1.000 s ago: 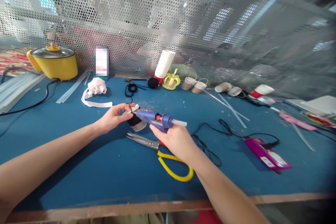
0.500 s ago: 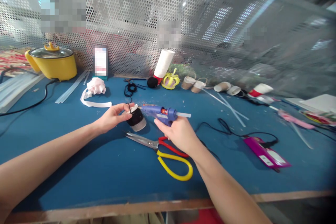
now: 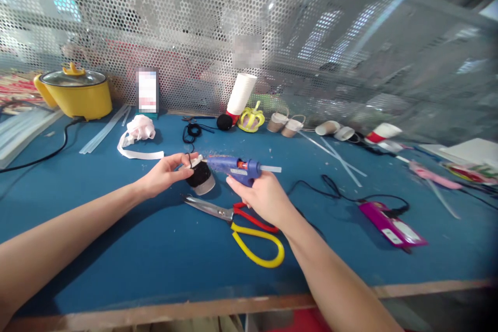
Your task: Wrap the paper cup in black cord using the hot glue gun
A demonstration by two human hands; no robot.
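Observation:
My right hand (image 3: 260, 199) is wrapped round the grip of a blue hot-glue gun (image 3: 235, 166), its nozzle pointing left at the top of a small cup wound with black yarn (image 3: 201, 176). My left hand (image 3: 165, 174) pinches that cup at its upper rim, where a white strip shows, and keeps it tilted on the blue table (image 3: 116, 238). A clear glue stick juts out of the gun's back end.
Scissors with red and yellow handles (image 3: 241, 223) lie just in front of my hands. A black cord runs to a magenta box (image 3: 391, 223) on the right. A yellow pot (image 3: 73, 94), white ribbon (image 3: 138, 132), paper cups (image 3: 290, 124) and glue sticks line the back by the perforated screen.
My right hand has drawn the glue gun to the right and up, off the cup, then brought its nozzle back near the cup's top. My left hand has kept its hold.

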